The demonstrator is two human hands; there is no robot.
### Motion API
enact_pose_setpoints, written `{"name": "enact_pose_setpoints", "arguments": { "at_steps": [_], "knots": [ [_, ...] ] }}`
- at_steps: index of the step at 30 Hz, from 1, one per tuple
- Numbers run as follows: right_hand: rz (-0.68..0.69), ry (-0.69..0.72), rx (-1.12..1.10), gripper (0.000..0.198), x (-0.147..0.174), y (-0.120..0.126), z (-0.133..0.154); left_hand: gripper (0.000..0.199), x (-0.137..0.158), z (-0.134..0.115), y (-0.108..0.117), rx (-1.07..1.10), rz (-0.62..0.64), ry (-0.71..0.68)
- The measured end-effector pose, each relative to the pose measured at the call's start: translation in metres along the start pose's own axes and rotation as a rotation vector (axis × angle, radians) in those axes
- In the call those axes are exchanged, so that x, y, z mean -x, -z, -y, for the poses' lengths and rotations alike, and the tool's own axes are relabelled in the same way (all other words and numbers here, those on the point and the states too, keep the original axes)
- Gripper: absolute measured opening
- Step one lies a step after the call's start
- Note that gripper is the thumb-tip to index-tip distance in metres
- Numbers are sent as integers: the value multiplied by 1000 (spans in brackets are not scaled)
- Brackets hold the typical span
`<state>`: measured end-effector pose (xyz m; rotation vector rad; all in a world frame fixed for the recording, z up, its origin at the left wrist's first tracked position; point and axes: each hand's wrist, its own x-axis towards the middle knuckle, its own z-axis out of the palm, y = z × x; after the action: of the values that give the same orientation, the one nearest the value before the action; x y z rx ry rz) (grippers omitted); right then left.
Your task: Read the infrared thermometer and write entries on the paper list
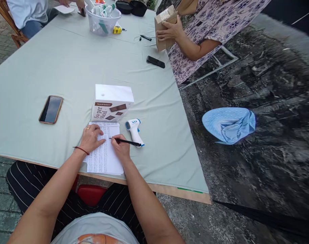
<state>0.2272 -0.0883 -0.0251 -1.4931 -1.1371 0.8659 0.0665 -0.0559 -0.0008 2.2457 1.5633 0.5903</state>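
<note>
White paper [103, 159] lay flat at the near edge of the worktop [192, 196], just short of the box [113, 105]; small marks in dense columns left and middle, mostly blank at right. Left hand [92, 138] rested on it, fingers loosely spread, gripping nothing. Right hand [121, 149] had the pen [127, 141] pinched in its fingers; couldn't tell if the tip touched.

Risks, my read: only the left hand visibly held the sheet, so easing off could have let it skew under pen drag. Near edge sat close to the lip; a forearm bump might have creased it. Pen's back end overlapped the thermometer [134, 129] in view, contact unclear; a wide swing could have knocked it. Wrinkles in the cloth [169, 149] could have spoiled strokes. Pushing the sheet far might have jogged the box. Phone [51, 110] well left, low risk.
</note>
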Motion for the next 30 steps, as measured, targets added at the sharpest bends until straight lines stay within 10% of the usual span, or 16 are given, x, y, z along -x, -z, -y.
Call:
{"name": "enact_pose_setpoints", "arguments": {
  "at_steps": [30],
  "knots": [
    [-12, 24, 16, 12, -1, 0, -3, 18, -1, 0, -1, -10, -2, 4]
  ]
}}
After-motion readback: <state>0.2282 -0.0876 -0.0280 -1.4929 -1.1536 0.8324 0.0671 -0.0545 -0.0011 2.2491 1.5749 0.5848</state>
